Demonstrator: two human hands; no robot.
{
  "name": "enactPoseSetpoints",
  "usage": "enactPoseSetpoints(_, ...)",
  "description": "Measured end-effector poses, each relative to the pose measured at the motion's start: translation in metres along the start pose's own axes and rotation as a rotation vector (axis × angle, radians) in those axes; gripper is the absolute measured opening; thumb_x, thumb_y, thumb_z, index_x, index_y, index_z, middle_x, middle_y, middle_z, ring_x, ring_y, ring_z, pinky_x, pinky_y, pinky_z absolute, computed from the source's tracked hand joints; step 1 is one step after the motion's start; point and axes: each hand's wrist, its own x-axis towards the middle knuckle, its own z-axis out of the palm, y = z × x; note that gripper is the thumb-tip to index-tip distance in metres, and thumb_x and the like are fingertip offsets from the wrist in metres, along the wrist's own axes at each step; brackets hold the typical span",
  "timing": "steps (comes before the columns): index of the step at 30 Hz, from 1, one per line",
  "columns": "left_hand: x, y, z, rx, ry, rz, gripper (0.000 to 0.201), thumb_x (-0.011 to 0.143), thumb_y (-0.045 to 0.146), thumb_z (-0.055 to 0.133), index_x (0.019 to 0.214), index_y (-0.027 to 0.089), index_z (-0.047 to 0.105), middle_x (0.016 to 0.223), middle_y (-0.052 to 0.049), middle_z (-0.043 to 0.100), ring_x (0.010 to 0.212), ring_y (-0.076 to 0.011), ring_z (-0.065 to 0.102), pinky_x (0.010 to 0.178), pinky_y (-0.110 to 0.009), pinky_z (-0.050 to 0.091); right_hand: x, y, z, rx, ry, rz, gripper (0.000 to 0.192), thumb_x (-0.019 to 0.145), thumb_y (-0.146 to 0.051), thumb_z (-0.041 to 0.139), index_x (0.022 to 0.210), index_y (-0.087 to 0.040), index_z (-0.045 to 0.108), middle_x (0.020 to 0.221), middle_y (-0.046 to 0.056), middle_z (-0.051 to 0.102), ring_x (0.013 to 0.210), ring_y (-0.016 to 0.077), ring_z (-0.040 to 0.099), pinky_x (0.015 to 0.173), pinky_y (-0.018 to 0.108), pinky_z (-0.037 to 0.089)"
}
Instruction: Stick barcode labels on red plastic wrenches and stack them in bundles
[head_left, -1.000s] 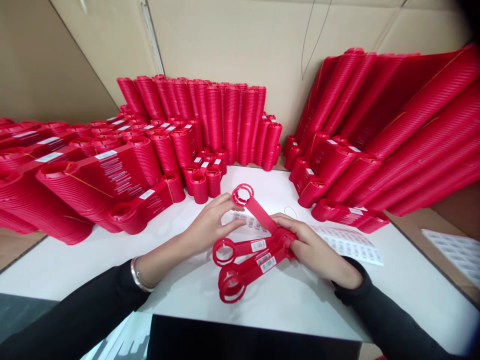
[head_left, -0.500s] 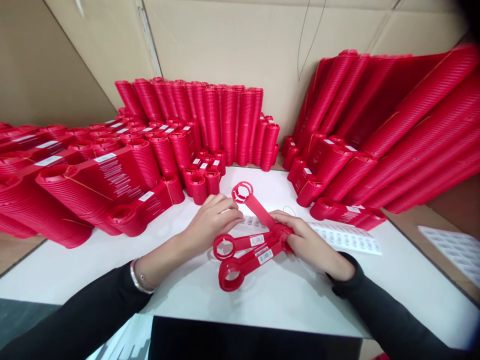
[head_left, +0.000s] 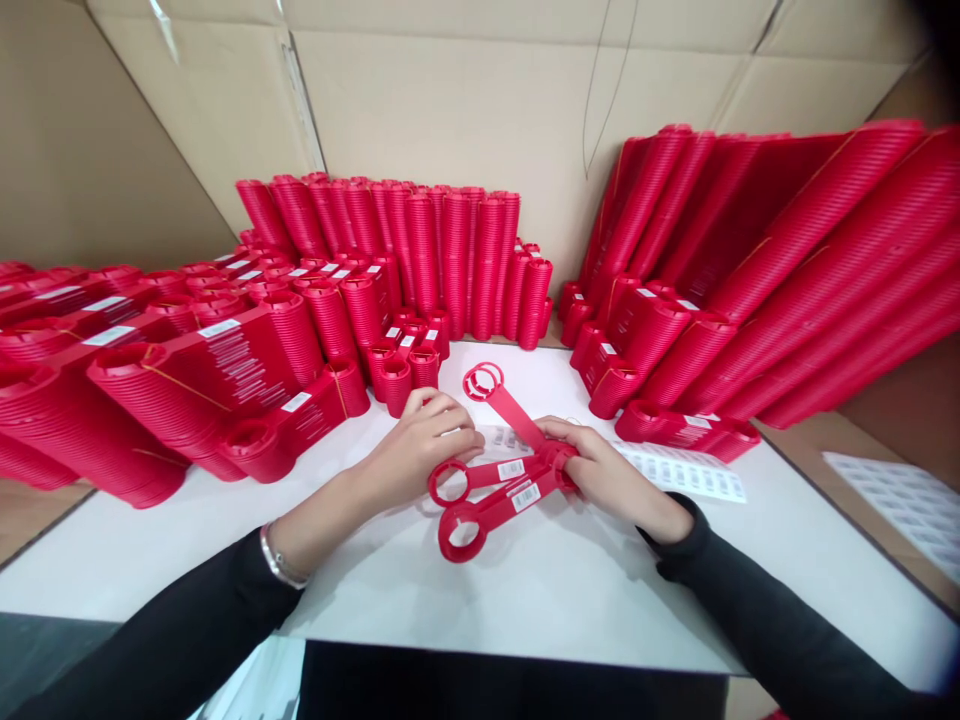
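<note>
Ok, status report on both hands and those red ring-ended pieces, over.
Right hand shut on the fanned red ring-ended pieces at their joined end. Left hand resting fingers on the barcode sticker sheet. Red stacks crowd the table behind.

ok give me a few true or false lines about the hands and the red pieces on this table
1. The right hand pinches one end of a fan of red ring-ended pieces. True.
2. The left hand holds a pair of scissors. False: it rests by the fanned pieces with nothing of its own in it.
3. Two of the fanned pieces carry a white barcode label. True.
4. The bundled red stacks are blue. False: they are red, like the loose pieces.
5. A sheet of labels lies on the white table by the right hand. True.
</note>
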Motion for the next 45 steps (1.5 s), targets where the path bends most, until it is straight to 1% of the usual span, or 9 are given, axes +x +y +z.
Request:
enactPoseSetpoints(4,0.002,-0.005,-0.011,-0.045,0.053,-0.091,0.010,0.091,0.021,0.054,0.087,0.017,0.062,0.081,-0.002,0.064,0.082,-0.0164,0.053,0.085,-0.036,0.031,0.008,0.000,-0.006,0.017,0.000,0.021,0.042,0.062,-0.005,0.036,0.096,-0.015,0.058,0.062,-0.004,0.052,0.040,0.0073,0.044,0.035,0.017,0.034)
enactPoseSetpoints(8,0.004,-0.015,-0.029,-0.204,0.323,-0.381,0.011,0.089,0.025,0.056,0.090,0.017,0.062,0.087,-0.004,0.064,0.081,-0.0169,0.055,0.078,-0.031,0.038,0.032,-0.003,-0.015,-0.119,0.060,-0.066,0.039,0.063,-0.006,0.036,0.094,-0.013,0.059,0.058,-0.004,0.051,0.040,0.0082,0.044,0.036,0.018,0.033)
enactPoseSetpoints(11,0.004,-0.022,-0.037,-0.571,0.557,-0.588,0.013,0.087,0.029,0.058,0.094,0.019,0.061,0.083,-0.001,0.061,0.075,-0.0144,0.055,0.070,-0.025,0.040,0.063,-0.001,-0.018,-0.248,0.136,-0.171,0.038,0.061,-0.005,0.035,0.088,-0.013,0.061,0.063,0.000,0.056,0.043,0.0108,0.048,0.041,0.022,0.040)
enactPoseSetpoints(13,0.004,-0.024,-0.037,-0.900,0.592,-0.646,0.014,0.085,0.031,0.060,0.092,0.019,0.061,0.072,0.002,0.055,0.065,-0.0117,0.052,0.062,-0.023,0.039,0.084,0.002,-0.017,-0.290,0.182,-0.232,0.037,0.061,-0.004,0.036,0.086,-0.013,0.062,0.083,0.005,0.064,0.060,0.0148,0.058,0.056,0.026,0.048)
enactPoseSetpoints(16,0.004,-0.021,-0.030,-1.250,0.480,-0.703,0.017,0.082,0.029,0.063,0.094,0.018,0.061,0.066,0.003,0.052,0.060,-0.0103,0.049,0.057,-0.021,0.037,0.100,0.007,-0.013,-0.337,0.251,-0.323,0.043,0.061,-0.001,0.040,0.094,-0.014,0.064,0.121,0.010,0.059,0.108,0.0235,0.056,0.094,0.034,0.043)
enactPoseSetpoints(19,0.005,-0.012,-0.020,-1.358,0.360,-0.754,0.022,0.078,0.029,0.067,0.095,0.017,0.062,0.063,0.003,0.051,0.058,-0.0093,0.048,0.056,-0.020,0.038,0.088,0.008,-0.008,-0.383,0.268,-0.387,0.054,0.059,0.001,0.040,0.107,-0.014,0.062,0.135,0.011,0.050,0.128,0.0247,0.041,0.108,0.036,0.029)
enactPoseSetpoints(23,0.004,-0.001,-0.011,-1.319,0.184,-0.810,0.028,0.080,0.034,0.066,0.101,0.017,0.062,0.055,0.005,0.046,0.050,-0.0074,0.040,0.045,-0.017,0.029,0.044,0.008,-0.001,-0.365,0.138,-0.301,0.044,0.061,0.000,0.036,0.092,-0.016,0.063,0.096,0.006,0.066,0.091,0.0200,0.061,0.084,0.031,0.046)
enactPoseSetpoints(27,0.002,0.005,-0.006,-1.298,-0.024,-0.842,0.031,0.084,0.034,0.062,0.108,0.015,0.061,0.051,0.007,0.042,0.045,-0.0053,0.029,0.042,-0.018,0.016,0.011,0.011,0.008,-0.215,0.017,-0.126,0.041,0.063,0.000,0.034,0.087,-0.018,0.062,0.075,-0.001,0.066,0.066,0.0139,0.059,0.065,0.025,0.045)
enactPoseSetpoints(45,0.000,0.017,0.008,-1.409,-0.153,-0.999,0.025,0.088,0.027,0.054,0.109,0.017,0.063,0.043,0.008,0.039,0.041,-0.0047,0.027,0.043,-0.020,0.017,-0.004,0.012,0.014,-0.123,0.047,-0.048,0.040,0.065,0.000,0.037,0.089,-0.019,0.063,0.087,0.000,0.068,0.076,0.0155,0.062,0.065,0.023,0.043)
